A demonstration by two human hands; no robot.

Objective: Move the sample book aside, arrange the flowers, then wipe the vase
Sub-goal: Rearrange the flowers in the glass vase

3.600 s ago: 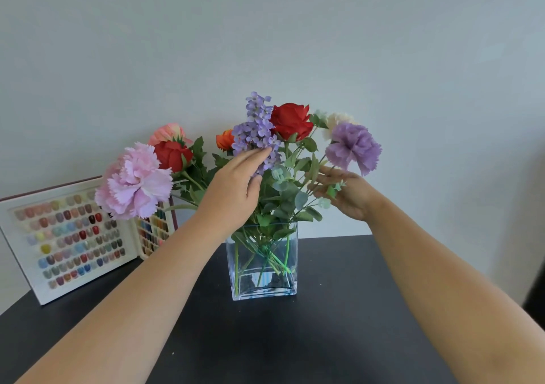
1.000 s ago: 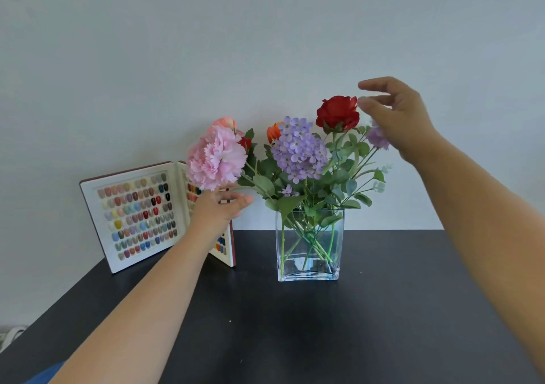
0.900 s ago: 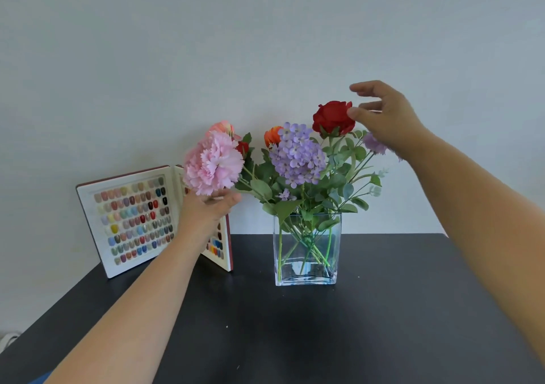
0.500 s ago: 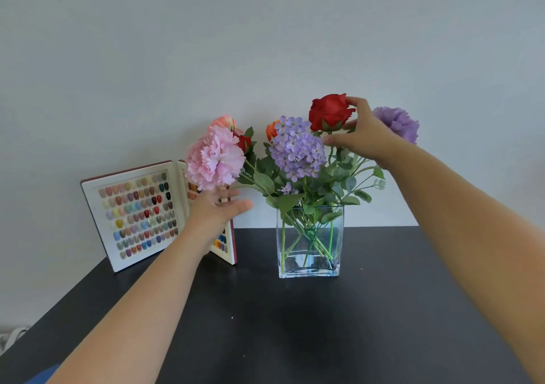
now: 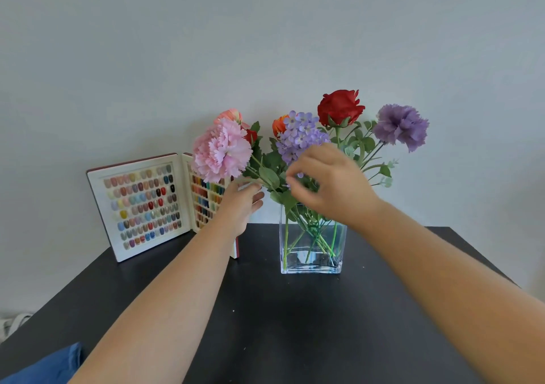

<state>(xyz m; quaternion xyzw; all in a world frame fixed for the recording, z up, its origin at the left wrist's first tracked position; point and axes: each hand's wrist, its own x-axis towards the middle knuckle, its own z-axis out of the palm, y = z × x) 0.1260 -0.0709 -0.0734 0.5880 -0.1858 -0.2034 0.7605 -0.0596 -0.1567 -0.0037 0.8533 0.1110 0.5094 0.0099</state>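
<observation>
A clear square glass vase [image 5: 312,261] with water stands mid-table and holds the flowers: a pink carnation [image 5: 220,151], a lilac cluster [image 5: 299,134], a red rose [image 5: 339,106] and a purple carnation [image 5: 401,126]. My left hand [image 5: 240,206] is under the pink carnation, its fingers against that stem. My right hand [image 5: 327,183] is in front of the leaves above the vase mouth, fingers curled among the stems; whether it grips one is hidden. The open sample book [image 5: 141,205] of coloured nail tips stands at the left against the wall.
The black table [image 5: 265,324] runs to a pale wall [image 5: 265,44] close behind the vase. Its right edge slants away near the vase. Blue fabric [image 5: 47,366] shows at the bottom left corner.
My right hand has dropped from the red rose down to the stems above the vase mouth. The purple carnation now stands out to the right. My left hand stays under the pink carnation.
</observation>
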